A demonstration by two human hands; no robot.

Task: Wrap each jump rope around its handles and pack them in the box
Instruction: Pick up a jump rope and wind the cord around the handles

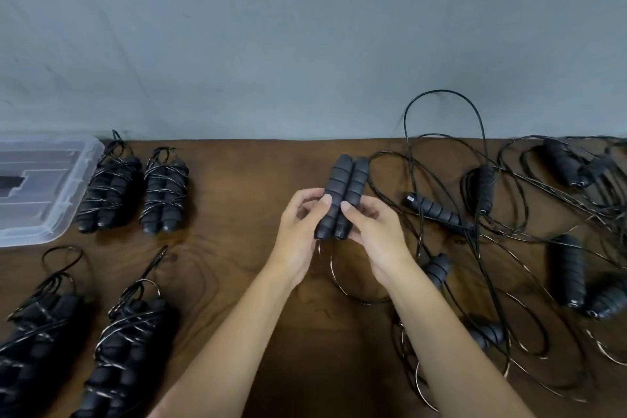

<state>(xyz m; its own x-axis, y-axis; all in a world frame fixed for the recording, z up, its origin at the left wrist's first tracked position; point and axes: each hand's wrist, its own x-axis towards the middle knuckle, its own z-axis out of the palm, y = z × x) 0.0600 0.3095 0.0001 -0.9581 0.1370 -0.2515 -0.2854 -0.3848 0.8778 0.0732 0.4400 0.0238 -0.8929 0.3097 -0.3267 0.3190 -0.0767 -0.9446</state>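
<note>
Over the brown table (244, 180), I hold a pair of black foam handles (342, 195) side by side, my left hand (298, 224) and right hand (369, 227) both gripping their lower ends so the two stay aligned as one core for winding. Their cord (342, 285) hangs loose below, not yet wrapped. Four wrapped bundles (164, 190) lie to my left beside the clear plastic box (68, 210) (close by, I judge, for easy packing). A tangle of unwrapped ropes (492, 214) sprawls to my right, within reach for the next rounds.
</note>
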